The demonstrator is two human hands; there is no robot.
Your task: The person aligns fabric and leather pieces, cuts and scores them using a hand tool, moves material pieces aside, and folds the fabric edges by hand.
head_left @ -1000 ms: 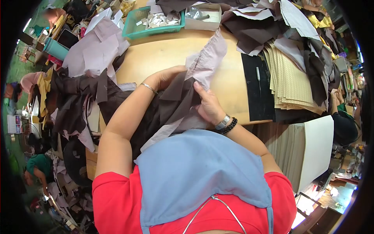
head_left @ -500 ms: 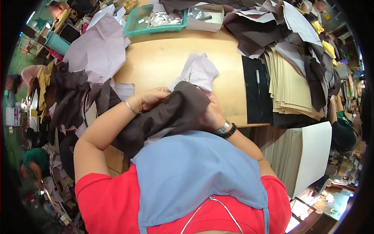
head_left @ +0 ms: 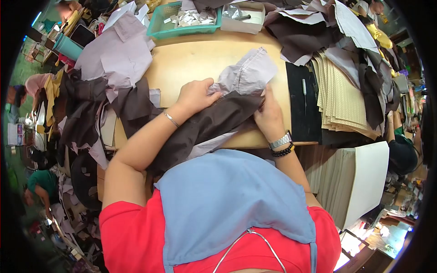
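Note:
A dark brown piece of fabric [head_left: 205, 119] with a pale lilac-grey underside stretches between my two hands over the front of the table. Its pale part [head_left: 249, 72], with a seam line running across it, is turned up at the far end. My left hand [head_left: 196, 96] pinches the fabric's left edge, thumb and fingers closed on it. On the other side, my right hand [head_left: 270, 114] grips the right edge near the seamed part. The lower end of the fabric hangs over the table's front edge toward my apron.
A teal basket [head_left: 157, 32] of small pale pieces and a white box [head_left: 255, 27] stand at the back. Fabric heaps [head_left: 120, 59] lie left and back right. A black mat [head_left: 296, 113] with a thin tool [head_left: 304, 93] and stacked cream sheets [head_left: 339, 104] are to the right.
Both hands have moved away from my body, the right one also to the right. The fabric, bunched before, is now more stretched out, with its pale seamed part spread wider.

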